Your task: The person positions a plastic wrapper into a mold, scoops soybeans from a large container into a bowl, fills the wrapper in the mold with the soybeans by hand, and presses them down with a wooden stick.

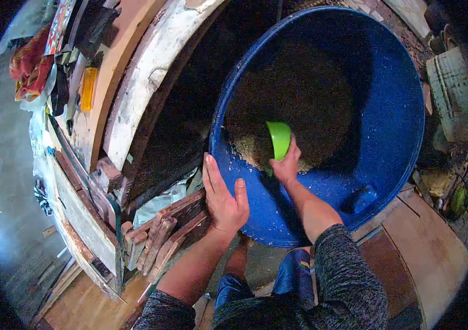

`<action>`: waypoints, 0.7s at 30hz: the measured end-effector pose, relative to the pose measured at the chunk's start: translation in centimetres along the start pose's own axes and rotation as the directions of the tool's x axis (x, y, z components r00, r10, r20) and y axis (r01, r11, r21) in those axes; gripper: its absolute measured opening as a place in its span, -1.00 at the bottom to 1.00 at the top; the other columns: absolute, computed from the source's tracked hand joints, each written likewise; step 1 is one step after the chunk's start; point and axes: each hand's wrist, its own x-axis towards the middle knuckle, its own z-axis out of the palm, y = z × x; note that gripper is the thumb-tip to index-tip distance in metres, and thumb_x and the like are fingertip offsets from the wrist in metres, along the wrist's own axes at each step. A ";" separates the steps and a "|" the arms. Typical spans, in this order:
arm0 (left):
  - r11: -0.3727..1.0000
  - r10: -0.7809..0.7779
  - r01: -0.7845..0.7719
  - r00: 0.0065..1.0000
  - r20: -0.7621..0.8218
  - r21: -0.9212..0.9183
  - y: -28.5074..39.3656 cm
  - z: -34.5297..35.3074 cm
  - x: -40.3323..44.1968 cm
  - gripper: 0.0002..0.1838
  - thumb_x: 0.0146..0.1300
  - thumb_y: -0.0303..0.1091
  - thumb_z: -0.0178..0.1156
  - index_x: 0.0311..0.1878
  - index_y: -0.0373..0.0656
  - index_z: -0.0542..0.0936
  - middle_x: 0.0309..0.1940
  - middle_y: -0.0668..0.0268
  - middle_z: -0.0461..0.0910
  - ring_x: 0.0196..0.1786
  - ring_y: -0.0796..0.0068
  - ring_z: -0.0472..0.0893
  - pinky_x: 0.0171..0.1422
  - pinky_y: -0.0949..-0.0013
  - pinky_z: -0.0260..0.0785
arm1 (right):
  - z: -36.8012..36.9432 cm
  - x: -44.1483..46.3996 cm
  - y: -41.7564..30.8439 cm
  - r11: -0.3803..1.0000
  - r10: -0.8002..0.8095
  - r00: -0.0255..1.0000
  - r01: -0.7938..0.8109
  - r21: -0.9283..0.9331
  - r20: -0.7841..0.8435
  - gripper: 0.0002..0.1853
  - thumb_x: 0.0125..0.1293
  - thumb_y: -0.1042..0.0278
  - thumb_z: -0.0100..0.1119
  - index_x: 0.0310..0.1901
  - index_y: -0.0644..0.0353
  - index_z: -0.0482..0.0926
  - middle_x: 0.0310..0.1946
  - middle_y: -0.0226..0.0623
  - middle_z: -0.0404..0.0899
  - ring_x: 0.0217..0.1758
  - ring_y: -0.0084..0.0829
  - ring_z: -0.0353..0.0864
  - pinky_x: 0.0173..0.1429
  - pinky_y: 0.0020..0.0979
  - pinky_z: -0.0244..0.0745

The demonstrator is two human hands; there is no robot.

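Grey sleeve [349, 269] leads to right hand [287, 168] clamped on green bowl [280, 138], which weak grip could drop; left hand [226, 206] is open.

Dim, grainy view; bluish glare at left, dark curved edges.

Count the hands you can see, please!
2. The left hand is against the rim of the blue barrel. The right hand is inside it, holding a green scoop.
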 end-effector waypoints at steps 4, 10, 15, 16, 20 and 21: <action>1.000 -0.022 0.022 1.000 0.011 0.005 0.3 -0.1 0.1 -0.19 0.36 -0.30 0.04 0.52 -0.44 -0.10 0.51 -0.24 -0.02 0.54 -0.25 0.03 0.61 -0.03 -0.18 | -1.6 1.2 0.0 0.999 0.035 0.981 -0.037 0.005 0.191 0.21 -0.17 0.50 0.44 0.55 0.02 -0.09 0.27 0.05 0.30 0.31 0.06 0.37 0.41 -0.11 0.36; 1.000 0.002 -0.002 1.000 0.001 -0.004 0.2 0.0 0.3 -0.19 0.36 -0.30 0.03 0.53 -0.44 -0.10 0.52 -0.23 -0.04 0.54 -0.24 0.03 0.61 -0.02 -0.18 | -3.8 3.8 1.7 0.893 0.113 0.946 -0.231 0.386 0.304 -0.11 0.00 0.61 0.17 0.47 0.17 0.16 0.21 0.05 0.48 0.30 -0.18 0.47 0.32 -0.30 0.42; 1.000 -0.024 0.023 1.000 0.019 0.010 0.2 -0.1 0.1 -0.21 0.37 -0.31 0.00 0.53 -0.45 -0.11 0.52 -0.22 -0.04 0.55 -0.22 0.02 0.61 -0.01 -0.19 | -2.5 4.4 -0.9 0.979 0.202 0.979 -0.202 -0.001 0.040 -0.14 -0.02 0.48 0.22 0.43 0.21 0.21 0.13 0.18 0.40 0.22 0.18 0.42 0.37 -0.08 0.34; 1.000 -0.026 0.025 1.000 0.017 0.016 0.1 -0.1 0.1 -0.21 0.37 -0.31 0.00 0.53 -0.45 -0.11 0.52 -0.22 -0.04 0.55 -0.22 0.02 0.61 -0.01 -0.19 | -1.9 4.3 -1.3 0.980 0.201 0.979 -0.201 0.002 0.046 -0.14 -0.02 0.48 0.22 0.43 0.21 0.21 0.13 0.18 0.40 0.22 0.18 0.42 0.37 -0.08 0.34; 1.000 -0.026 0.026 1.000 0.016 0.013 0.2 -0.1 0.0 -0.23 0.38 -0.33 -0.02 0.52 -0.46 -0.10 0.52 -0.23 -0.04 0.55 -0.22 0.02 0.62 0.00 -0.19 | -0.2 4.0 -3.1 0.985 0.170 0.981 -0.171 0.002 -0.089 -0.09 -0.03 0.48 0.27 0.45 0.20 0.16 0.30 0.28 0.15 0.31 0.25 0.30 0.39 -0.06 0.32; 1.000 -0.015 0.015 1.000 0.003 0.002 0.3 -0.1 0.0 -0.24 0.38 -0.33 -0.03 0.52 -0.46 -0.09 0.52 -0.23 -0.03 0.55 -0.22 0.02 0.62 0.00 -0.19 | 0.6 3.6 -3.2 0.993 0.114 0.990 -0.115 -0.013 -0.084 -0.08 -0.03 0.48 0.28 0.46 0.17 0.16 0.30 0.27 0.15 0.32 0.26 0.28 0.40 -0.05 0.32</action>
